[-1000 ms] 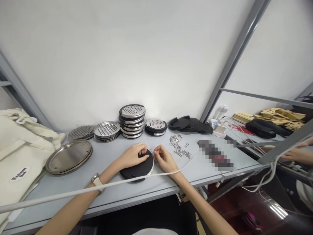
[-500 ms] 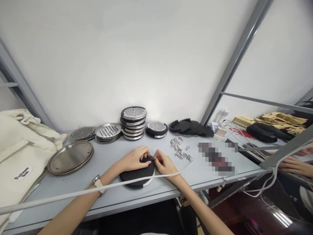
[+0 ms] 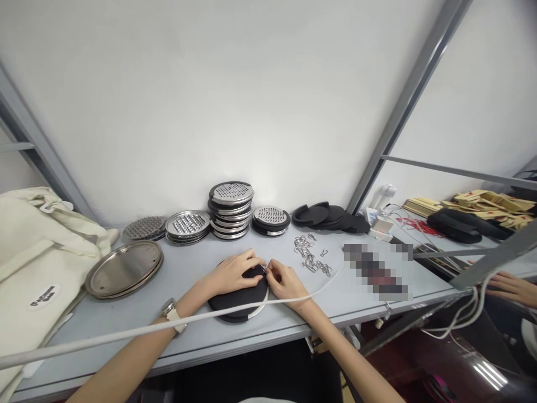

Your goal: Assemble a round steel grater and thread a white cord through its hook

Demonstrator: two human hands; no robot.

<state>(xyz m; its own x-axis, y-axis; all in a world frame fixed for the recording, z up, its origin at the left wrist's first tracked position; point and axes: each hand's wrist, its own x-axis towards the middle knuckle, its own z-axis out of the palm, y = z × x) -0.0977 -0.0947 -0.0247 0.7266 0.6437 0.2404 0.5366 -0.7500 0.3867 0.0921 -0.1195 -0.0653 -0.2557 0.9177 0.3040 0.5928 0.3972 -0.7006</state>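
Observation:
A round grater set (image 3: 241, 296) lies on the table in front of me, black cover up, with a strip of steel rim showing at its right and lower edge. My left hand (image 3: 237, 273) rests over its upper part, thumb and fingers closed around the far right edge. At that same edge my right hand (image 3: 287, 281) pinches a small metal spring clip (image 3: 264, 268), mostly hidden by the fingertips. I cannot make out whether the clip passes through the grater set. Several loose spring clips (image 3: 309, 258) lie to the right of my hands.
Along the wall stand grater stacks (image 3: 230, 215), more graters (image 3: 187, 225) and black covers (image 3: 321, 215). Steel discs (image 3: 126, 268) and a cream cloth bag (image 3: 46, 252) are at left. A white cable (image 3: 126, 334) crosses before my forearms. Another person's hand (image 3: 512, 286) shows at far right.
The fingers of my left hand have stretched further over the edge by the clip. My right hand stays pinched at the same spot. The view has shifted slightly.

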